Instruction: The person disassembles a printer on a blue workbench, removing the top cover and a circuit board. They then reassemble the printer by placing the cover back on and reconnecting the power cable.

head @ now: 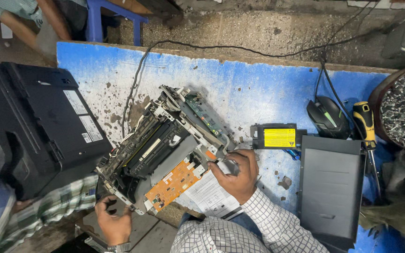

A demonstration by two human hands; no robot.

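In the head view we see a round tub (401,110) at the right edge of the frame, heaped with small shiny metal screws. Below it, lower right of centre, lies a flat grey plastic panel (331,187), rectangular and smooth, with a yellow-handled screwdriver (365,126) along its right side and a black mouse (326,117) just above it. A small black box with a yellow label (277,137) sits just left of the panel's upper corner.

The surface (258,84) is a board painted blue, chipped and worn pale in patches. At the middle of the frame rests a stripped printer chassis (165,145), bare of its covers: grey metal frame, black inner cartridge bay, an orange circuit board on its lower face and a green one on its upper end. Its long axis runs diagonally, from lower left to upper right.

Our left hand (113,225), at the bottom left of centre, curls around the chassis's lower-left corner. Our right hand (235,175) is closed, fingers bent, pressing on the chassis's right edge over a printed paper sheet (209,194). A black printer (38,126) fills the left side
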